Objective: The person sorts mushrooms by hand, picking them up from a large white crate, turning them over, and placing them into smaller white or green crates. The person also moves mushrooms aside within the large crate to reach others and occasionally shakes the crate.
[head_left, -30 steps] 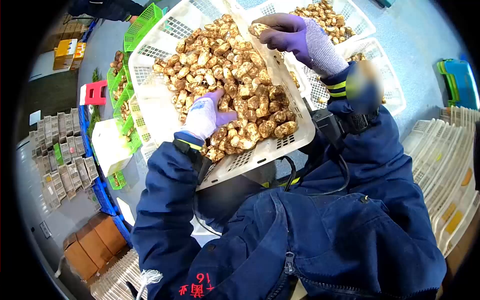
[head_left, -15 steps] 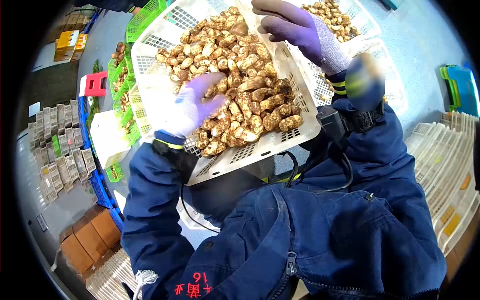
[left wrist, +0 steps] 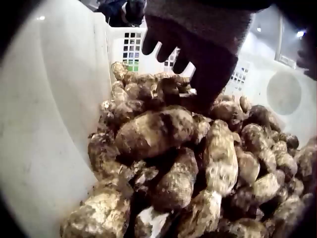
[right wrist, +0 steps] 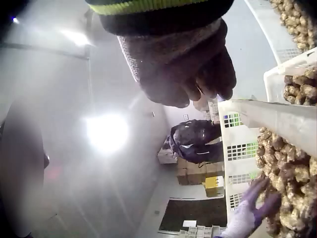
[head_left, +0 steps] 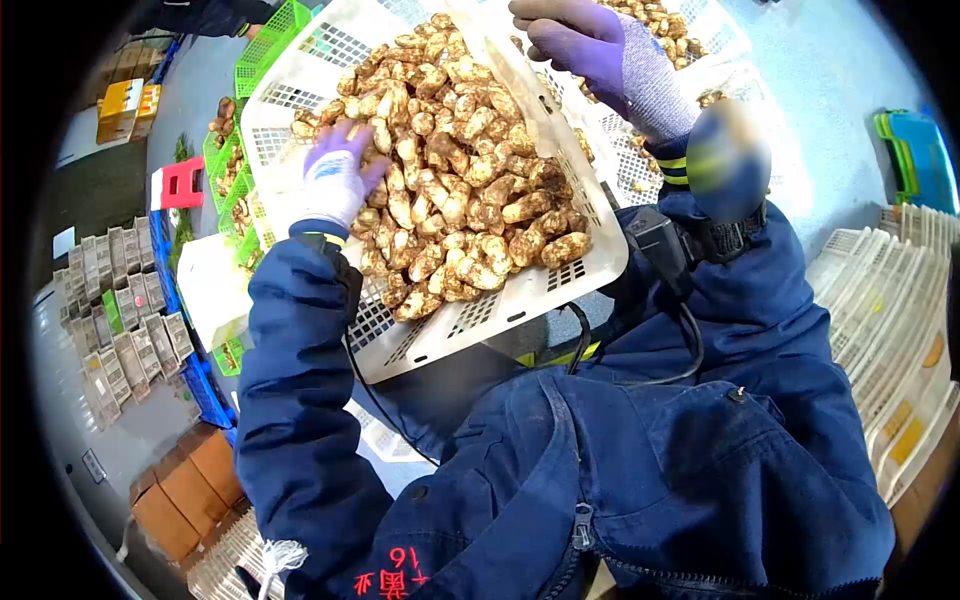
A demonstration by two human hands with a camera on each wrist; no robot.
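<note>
A white plastic basket point(head_left: 468, 338) with slotted walls holds a heap of soil-covered mushrooms point(head_left: 440, 190), tilted toward the person's lap. The gloved left hand point(head_left: 338, 180) lies over the heap's left side, fingers spread and touching the mushrooms. In the left wrist view, that hand's fingers point(left wrist: 205, 74) reach down past a large brown mushroom point(left wrist: 158, 131) toward the far wall. Above the basket's right wall is the gloved right hand point(head_left: 615, 65), its fingers loosely bent with no mushroom showing in them. The right wrist view shows the right hand point(right wrist: 183, 69) higher than the heap.
More white baskets point(right wrist: 277, 82) of mushrooms stand past the right wall. Green baskets point(head_left: 222, 165), a red stool point(head_left: 183, 184) and cardboard boxes point(head_left: 185, 485) are on the left. Stacked pale crates point(head_left: 870, 340) line the right. Another person point(right wrist: 195, 141) is in the background.
One second ago the right hand pinched a mushroom; it has let go of it. The left hand has lifted from the middle of the heap and moved to its left side.
</note>
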